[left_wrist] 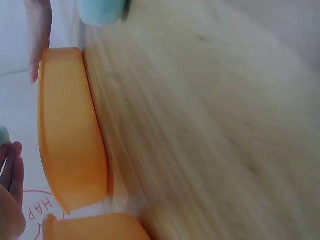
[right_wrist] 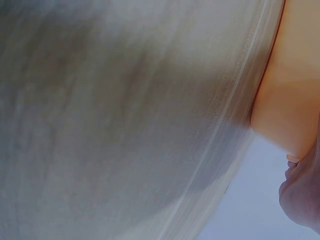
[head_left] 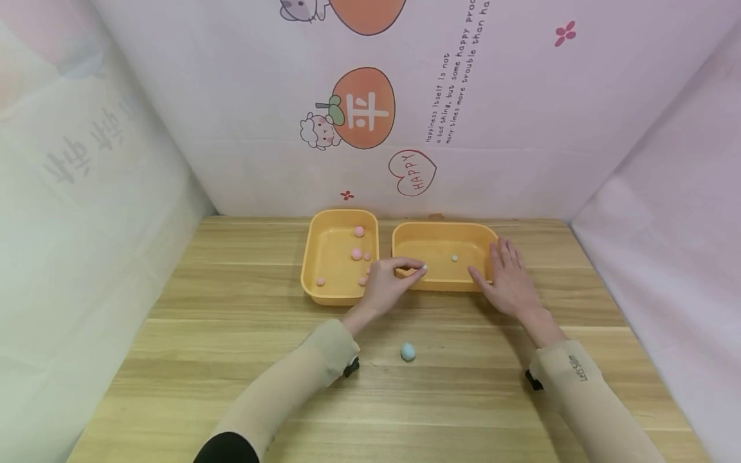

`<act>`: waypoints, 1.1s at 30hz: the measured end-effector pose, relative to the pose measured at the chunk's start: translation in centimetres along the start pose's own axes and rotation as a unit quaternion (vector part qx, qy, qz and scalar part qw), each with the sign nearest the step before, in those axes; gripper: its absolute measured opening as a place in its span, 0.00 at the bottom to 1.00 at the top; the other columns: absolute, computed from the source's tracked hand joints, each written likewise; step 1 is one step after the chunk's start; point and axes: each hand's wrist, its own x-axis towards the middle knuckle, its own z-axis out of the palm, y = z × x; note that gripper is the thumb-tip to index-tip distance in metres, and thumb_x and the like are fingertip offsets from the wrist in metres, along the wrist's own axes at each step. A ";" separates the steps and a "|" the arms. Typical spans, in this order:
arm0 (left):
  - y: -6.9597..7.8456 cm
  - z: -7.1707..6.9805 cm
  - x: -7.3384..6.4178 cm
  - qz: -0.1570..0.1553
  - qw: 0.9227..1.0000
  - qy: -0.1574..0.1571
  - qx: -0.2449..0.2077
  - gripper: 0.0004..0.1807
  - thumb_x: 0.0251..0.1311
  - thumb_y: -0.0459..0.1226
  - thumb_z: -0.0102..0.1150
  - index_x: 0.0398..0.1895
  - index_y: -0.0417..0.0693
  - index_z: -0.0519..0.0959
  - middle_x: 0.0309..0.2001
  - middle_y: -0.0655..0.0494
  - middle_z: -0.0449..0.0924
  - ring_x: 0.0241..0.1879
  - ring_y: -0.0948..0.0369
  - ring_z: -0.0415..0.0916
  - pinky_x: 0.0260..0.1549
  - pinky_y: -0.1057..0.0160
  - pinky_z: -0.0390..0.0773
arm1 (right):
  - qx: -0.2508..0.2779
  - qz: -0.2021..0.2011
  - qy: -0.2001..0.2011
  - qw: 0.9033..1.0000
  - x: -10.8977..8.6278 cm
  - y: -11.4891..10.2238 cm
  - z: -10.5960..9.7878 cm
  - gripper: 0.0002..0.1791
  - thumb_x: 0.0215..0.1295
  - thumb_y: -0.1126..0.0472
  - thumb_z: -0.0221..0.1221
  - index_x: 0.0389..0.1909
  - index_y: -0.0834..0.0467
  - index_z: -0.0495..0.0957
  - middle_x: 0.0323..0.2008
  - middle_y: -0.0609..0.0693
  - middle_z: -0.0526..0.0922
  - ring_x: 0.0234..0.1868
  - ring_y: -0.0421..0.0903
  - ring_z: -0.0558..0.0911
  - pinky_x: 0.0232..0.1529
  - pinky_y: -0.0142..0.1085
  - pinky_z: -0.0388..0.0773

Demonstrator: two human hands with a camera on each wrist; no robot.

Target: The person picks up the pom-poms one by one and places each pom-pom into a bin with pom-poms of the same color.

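Note:
Between thumb and fingertips, my left hand (head_left: pixel 386 280) pinches a small pale ball (head_left: pixel 424 266) above the near rim of the right yellow tray (head_left: pixel 442 287). In the left wrist view that ball (left_wrist: pixel 4 135) looks mint green. My right hand (head_left: pixel 512 283) rests at the tray's right end with its fingers extended, touching the rim. Another small pale ball (head_left: pixel 454 258) lies inside this tray. On the table in front of the trays is a larger light-blue ball (head_left: pixel 408 352). The right wrist view shows only part of the right hand (right_wrist: pixel 302 195) beside the tray wall.
Just left stands a second yellow tray (head_left: pixel 332 299) with several pink balls (head_left: pixel 356 254) of different sizes; my left hand partly covers its right side. The wooden table (head_left: pixel 231 321) meets a printed cloth (head_left: pixel 278 173) behind the trays, and cloth also hangs on both sides.

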 end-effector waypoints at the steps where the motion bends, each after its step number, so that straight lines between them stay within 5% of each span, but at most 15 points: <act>1: 0.0 0.2 0.3 -0.006 1.000 -0.002 0.002 0.08 0.71 0.36 0.74 0.46 0.42 0.94 0.47 0.48 0.96 0.46 0.51 0.93 0.43 0.59 0.92 | 0.001 0.000 0.001 1.000 0.0 0.1 0.0 0.56 0.85 0.30 0.39 0.86 0.74 0.38 0.88 0.72 0.29 0.89 0.73 0.36 0.91 0.63 0.33; 8: 0.2 1.7 1.7 -0.022 0.999 -0.020 0.012 0.09 0.73 0.37 0.71 0.48 0.41 0.93 0.47 0.45 0.95 0.52 0.44 0.91 0.59 0.40 0.88 | 0.004 0.003 0.001 1.000 -0.1 0.2 0.0 0.56 0.85 0.29 0.39 0.87 0.74 0.39 0.88 0.73 0.31 0.89 0.74 0.37 0.91 0.64 0.34; 23: -0.4 3.1 3.6 -0.061 0.997 -0.010 0.048 0.11 0.75 0.38 0.70 0.52 0.42 0.92 0.52 0.50 0.95 0.56 0.51 0.90 0.64 0.52 0.87 | 0.002 0.010 0.000 1.000 0.0 0.3 0.3 0.56 0.85 0.29 0.39 0.87 0.74 0.39 0.88 0.72 0.30 0.90 0.74 0.38 0.91 0.64 0.35; 33: -0.7 2.3 3.8 -0.062 0.997 -0.016 0.044 0.15 0.75 0.39 0.69 0.56 0.38 0.90 0.56 0.46 0.94 0.60 0.49 0.88 0.66 0.52 0.85 | 0.009 0.001 0.011 1.000 0.1 0.1 0.3 0.56 0.85 0.30 0.40 0.86 0.74 0.40 0.88 0.72 0.31 0.89 0.74 0.38 0.90 0.64 0.36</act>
